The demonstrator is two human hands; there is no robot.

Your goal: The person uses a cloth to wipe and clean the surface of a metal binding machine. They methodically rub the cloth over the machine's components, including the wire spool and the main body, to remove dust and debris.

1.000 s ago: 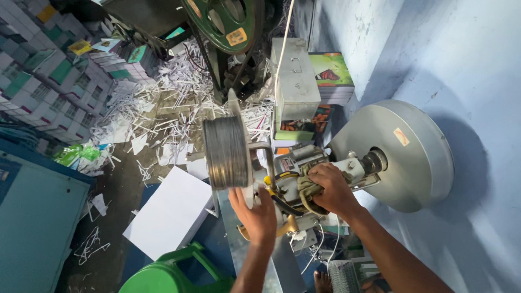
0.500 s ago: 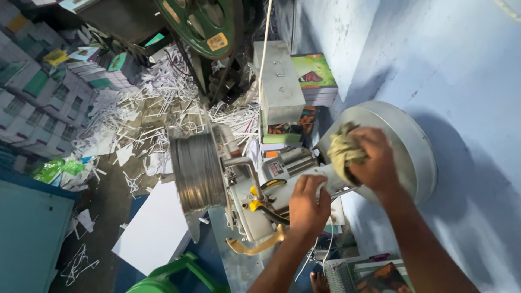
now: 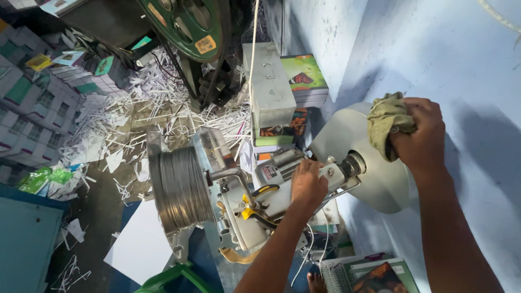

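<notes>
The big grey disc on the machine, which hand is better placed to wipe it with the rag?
Right. The right hand already grips the rag against the disc's upper edge, while the left hand rests on the machine body, probably steadying.

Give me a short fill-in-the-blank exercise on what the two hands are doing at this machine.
1. The right hand grips a crumpled ____ against the round grey cover.
2. The left hand rests on top of the machine, and it holds ____.
3. The big spool to the left of the machine is wound with shiny ____.
4. The floor behind the machine is littered with white ____ scraps.

Missing words: rag; nothing; wire; paper
</notes>
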